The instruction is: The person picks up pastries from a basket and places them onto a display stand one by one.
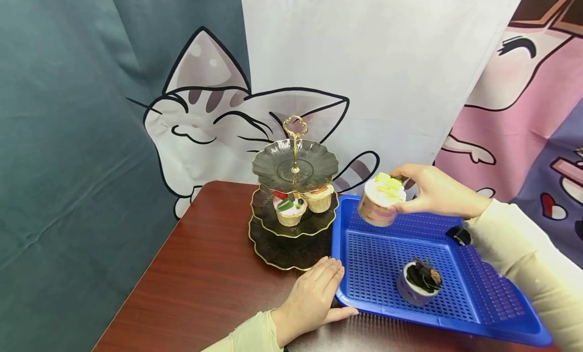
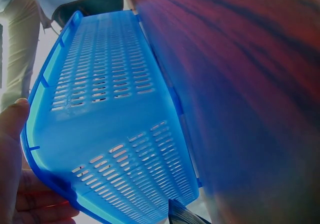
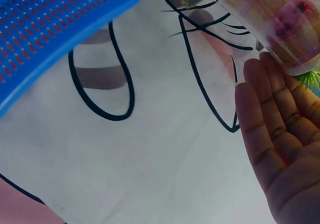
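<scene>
My right hand (image 1: 425,190) holds a cup dessert (image 1: 378,210) by its side, above the far left part of a blue basket (image 1: 391,319). The dessert is topped with cream and yellow pieces; in the right wrist view, sponge and purplish layers show through its clear cup (image 3: 280,19). Against the basket's near left corner rests my left hand (image 1: 314,296), fingers extended along the rim and thumb out along the front side. The left wrist view shows its thumb (image 2: 17,114) and fingers at the basket rim. Inside the basket sits another cup dessert (image 1: 416,286) with a dark topping.
Left of the basket stands a three-tier dark stand (image 1: 291,248) with gold edges and a gold ring handle (image 1: 295,125). Its middle tier bears a fruit-topped cupcake (image 1: 290,213) and another cupcake (image 1: 320,200). A printed cloth (image 1: 364,53) hangs behind the wooden table (image 1: 191,271).
</scene>
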Demonstrator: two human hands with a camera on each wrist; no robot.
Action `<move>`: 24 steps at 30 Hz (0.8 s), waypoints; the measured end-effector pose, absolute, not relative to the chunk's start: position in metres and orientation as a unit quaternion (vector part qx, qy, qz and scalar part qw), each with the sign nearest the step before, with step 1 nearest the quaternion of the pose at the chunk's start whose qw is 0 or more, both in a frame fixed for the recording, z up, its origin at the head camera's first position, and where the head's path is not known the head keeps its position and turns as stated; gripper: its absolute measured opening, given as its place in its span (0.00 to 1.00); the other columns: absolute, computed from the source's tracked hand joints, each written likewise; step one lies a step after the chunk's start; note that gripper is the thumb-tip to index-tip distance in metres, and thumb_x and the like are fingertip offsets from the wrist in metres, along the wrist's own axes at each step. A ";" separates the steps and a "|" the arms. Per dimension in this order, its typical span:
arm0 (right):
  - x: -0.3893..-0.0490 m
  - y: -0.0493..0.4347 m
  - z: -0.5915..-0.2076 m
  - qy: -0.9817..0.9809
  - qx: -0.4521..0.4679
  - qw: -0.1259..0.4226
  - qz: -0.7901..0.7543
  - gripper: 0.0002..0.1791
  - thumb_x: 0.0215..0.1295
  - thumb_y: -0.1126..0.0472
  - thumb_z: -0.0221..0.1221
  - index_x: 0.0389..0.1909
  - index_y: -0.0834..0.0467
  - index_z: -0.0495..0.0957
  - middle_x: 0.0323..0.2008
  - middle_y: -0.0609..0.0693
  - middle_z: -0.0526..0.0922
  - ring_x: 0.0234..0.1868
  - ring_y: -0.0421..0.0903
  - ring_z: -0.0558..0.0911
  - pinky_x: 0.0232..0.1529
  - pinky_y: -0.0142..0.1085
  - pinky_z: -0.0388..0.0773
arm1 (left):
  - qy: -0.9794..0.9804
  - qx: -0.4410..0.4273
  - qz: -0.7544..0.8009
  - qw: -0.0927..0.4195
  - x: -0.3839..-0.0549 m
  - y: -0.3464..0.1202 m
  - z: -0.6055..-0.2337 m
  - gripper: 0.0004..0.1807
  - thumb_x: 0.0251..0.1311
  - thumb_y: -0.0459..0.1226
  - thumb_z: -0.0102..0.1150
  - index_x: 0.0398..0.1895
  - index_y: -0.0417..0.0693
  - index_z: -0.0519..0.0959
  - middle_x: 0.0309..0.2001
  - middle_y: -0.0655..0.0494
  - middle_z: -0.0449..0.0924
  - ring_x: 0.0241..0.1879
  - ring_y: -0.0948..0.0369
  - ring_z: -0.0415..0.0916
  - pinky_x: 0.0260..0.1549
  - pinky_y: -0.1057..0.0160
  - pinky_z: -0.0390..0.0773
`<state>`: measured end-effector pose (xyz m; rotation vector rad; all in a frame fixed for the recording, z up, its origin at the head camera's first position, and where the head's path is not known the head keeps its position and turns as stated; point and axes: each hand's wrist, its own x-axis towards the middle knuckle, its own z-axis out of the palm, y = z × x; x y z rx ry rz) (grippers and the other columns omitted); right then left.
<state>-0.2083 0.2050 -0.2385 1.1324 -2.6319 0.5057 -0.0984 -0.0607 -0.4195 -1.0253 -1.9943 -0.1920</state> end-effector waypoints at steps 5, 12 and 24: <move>-0.213 0.202 -0.224 -0.906 0.371 0.106 0.174 0.26 0.43 0.55 0.73 0.45 0.58 0.79 0.37 0.43 0.84 0.35 0.33 0.78 0.37 0.29 0.78 | -0.798 -0.411 -0.075 0.435 -0.099 -0.061 -0.420 0.38 0.49 0.66 0.59 0.45 0.40 0.81 0.44 0.51 0.84 0.49 0.58 0.81 0.60 0.60 0.75; -0.225 0.195 -0.206 -0.908 0.364 0.099 0.182 0.27 0.44 0.58 0.71 0.48 0.62 0.78 0.39 0.50 0.84 0.35 0.38 0.80 0.36 0.30 0.80 | -0.793 -0.411 -0.070 0.444 -0.099 -0.061 -0.420 0.38 0.49 0.66 0.59 0.44 0.40 0.82 0.43 0.51 0.84 0.49 0.58 0.81 0.59 0.60 0.76; -0.243 0.168 -0.180 -0.922 0.310 0.077 0.220 0.21 0.51 0.56 0.68 0.46 0.59 0.79 0.39 0.53 0.84 0.34 0.41 0.80 0.36 0.27 0.76 | -0.794 -0.408 -0.060 0.447 -0.099 -0.061 -0.421 0.38 0.49 0.67 0.58 0.44 0.41 0.82 0.43 0.51 0.84 0.49 0.58 0.81 0.59 0.60 0.76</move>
